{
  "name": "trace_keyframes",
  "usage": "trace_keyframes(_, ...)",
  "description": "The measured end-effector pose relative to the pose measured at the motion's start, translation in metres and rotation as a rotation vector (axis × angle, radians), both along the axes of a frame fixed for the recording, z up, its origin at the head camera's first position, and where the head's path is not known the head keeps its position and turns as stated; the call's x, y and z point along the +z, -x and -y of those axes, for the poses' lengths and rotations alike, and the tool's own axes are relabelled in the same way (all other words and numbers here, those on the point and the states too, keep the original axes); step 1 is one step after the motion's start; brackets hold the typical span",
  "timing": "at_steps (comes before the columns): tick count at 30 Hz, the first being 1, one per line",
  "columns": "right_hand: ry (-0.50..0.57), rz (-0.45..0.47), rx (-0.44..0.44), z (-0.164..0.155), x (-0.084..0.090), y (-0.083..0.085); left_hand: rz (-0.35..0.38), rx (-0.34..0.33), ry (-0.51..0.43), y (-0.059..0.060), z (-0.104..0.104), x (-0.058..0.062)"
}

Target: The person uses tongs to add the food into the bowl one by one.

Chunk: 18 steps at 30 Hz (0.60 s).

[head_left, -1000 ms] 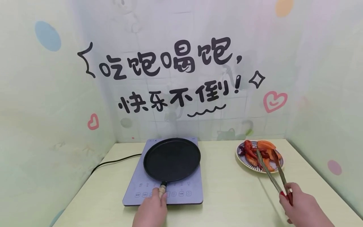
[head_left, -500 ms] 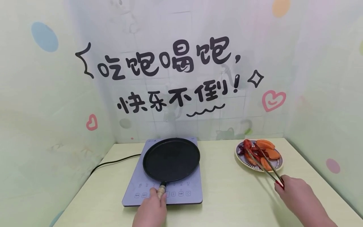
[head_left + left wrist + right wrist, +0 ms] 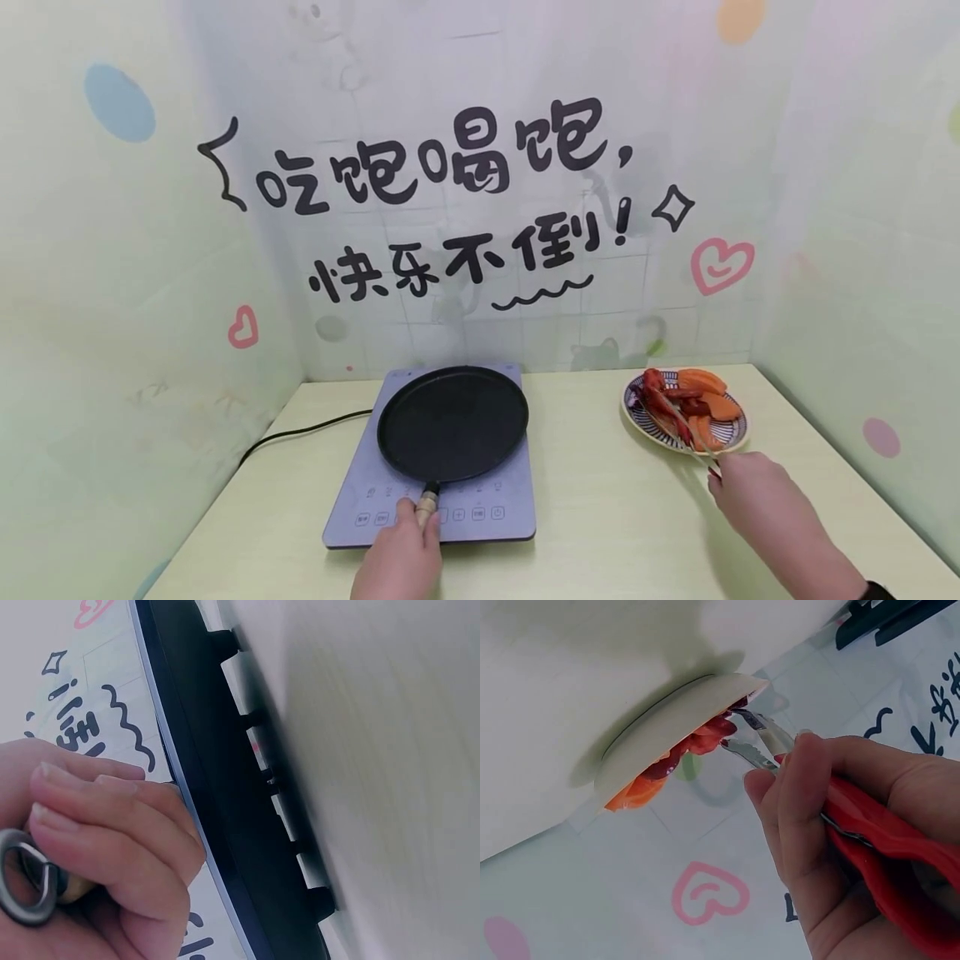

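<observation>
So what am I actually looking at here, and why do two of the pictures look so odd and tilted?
These are a person's two bare hands at work, filmed by three cameras at once. The wide picture comes from a camera on the head, looking down at a pale table. The two tilted close-ups come from cameras strapped to each wrist, so they look skewed.

On the table sits a flat cooktop with a black pan on it, and a striped plate of red and orange food.

The left hand grips the pan's handle. The right hand squeezes red-handled tongs, whose metal tips are at the food on the plate.
</observation>
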State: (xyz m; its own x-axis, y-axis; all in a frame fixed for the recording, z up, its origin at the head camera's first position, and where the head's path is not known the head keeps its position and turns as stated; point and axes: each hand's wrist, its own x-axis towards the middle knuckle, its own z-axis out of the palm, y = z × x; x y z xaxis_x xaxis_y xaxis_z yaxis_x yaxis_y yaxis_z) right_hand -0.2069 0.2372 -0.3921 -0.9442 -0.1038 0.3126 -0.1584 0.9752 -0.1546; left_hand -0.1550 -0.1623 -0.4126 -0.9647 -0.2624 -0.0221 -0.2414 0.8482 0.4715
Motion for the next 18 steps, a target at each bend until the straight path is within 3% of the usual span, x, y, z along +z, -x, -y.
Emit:
trace_keyframes(10, -0.012, 0.063, -0.007, 0.003, -0.007, 0.008, 0.008, 0.016, -0.001, 0.001, -0.001, -0.002)
trace_keyframes(18, 0.017, 0.058, -0.012, 0.002, -0.017, 0.011, -0.011, 0.022, -0.025, 0.0, -0.001, -0.003)
